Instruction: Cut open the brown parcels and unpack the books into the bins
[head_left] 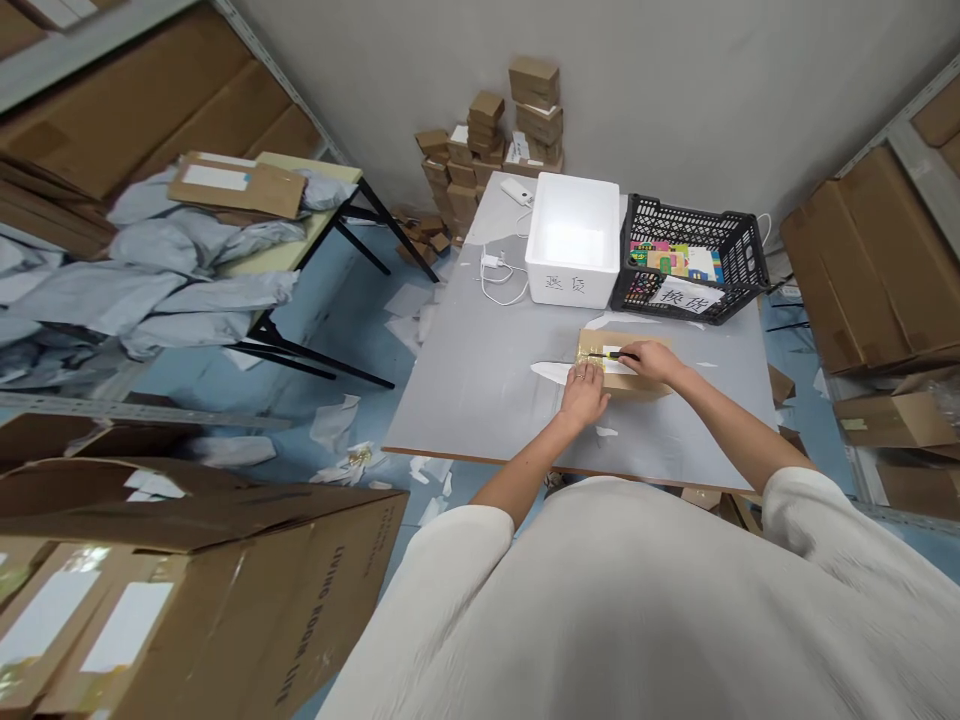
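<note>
A small cardboard box with shiny tape and a white label lies on the grey table. My right hand is closed around a utility knife, a dark one with some yellow. Its blade end points left, over the taped part of the box. My left hand lies on the near left edge of the box with its fingers stretched out, a ring on one of them. Scraps of white paper or plastic lie by the box, one piece just left of it.
Behind the box stand a white foam bin and a black plastic crate holding colourful packs. A white charger with cable lies left of the bin. Grey parcels cover a side table, and a big open carton stands at lower left.
</note>
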